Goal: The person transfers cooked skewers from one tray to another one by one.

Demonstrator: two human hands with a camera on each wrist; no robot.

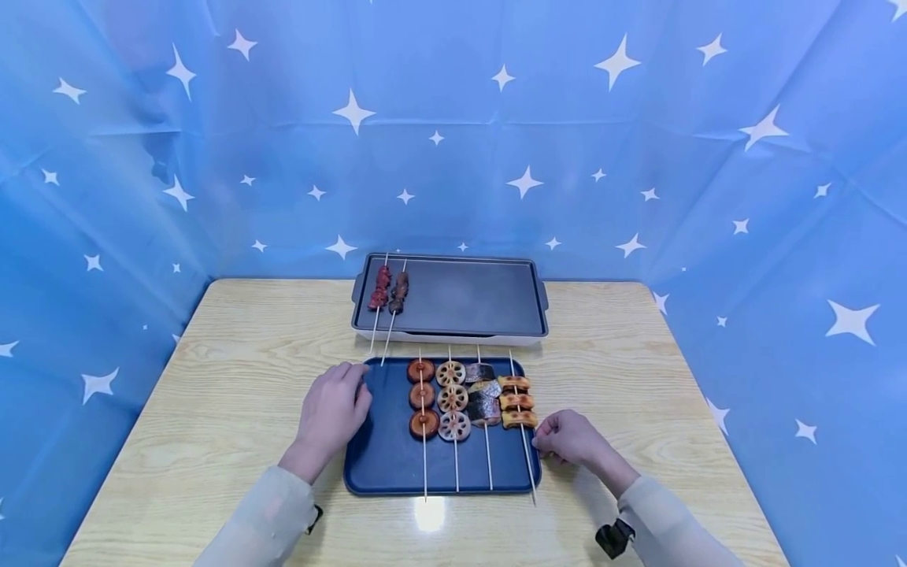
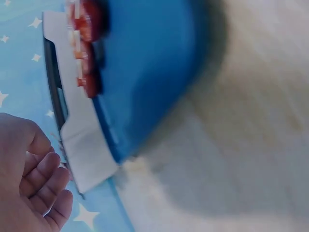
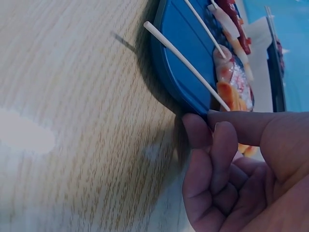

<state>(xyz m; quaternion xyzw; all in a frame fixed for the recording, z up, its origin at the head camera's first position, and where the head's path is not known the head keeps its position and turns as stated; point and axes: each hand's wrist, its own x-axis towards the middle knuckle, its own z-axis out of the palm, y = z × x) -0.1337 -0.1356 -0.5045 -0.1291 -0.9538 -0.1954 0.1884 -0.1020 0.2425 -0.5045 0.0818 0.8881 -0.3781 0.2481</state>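
In the head view a blue tray [image 1: 386, 461] lies on the table, bearing a skewer of round brown mushroom-like slices [image 1: 423, 425], one of lotus root slices [image 1: 453, 426], one of dark-skinned fish-like pieces [image 1: 483, 406] and one of yellow grilled pieces [image 1: 520, 420]. My right hand [image 1: 570, 438] pinches the tray's right rim between thumb and forefinger, beside the yellow skewer. The right wrist view shows that hand [image 3: 231, 169] with its other fingers curled. At the tray's far left corner is my left hand [image 1: 331, 411]; its fingers hang loosely curled, holding nothing in the left wrist view.
Behind the tray stands a dark grill plate [image 1: 471, 295] on a white base. A red meat skewer [image 1: 379, 288] and a brown meat skewer [image 1: 399, 293] lie on its left, their sticks reaching toward the tray. A starry blue curtain [image 1: 439, 165] surrounds the wooden table [image 1: 623, 362].
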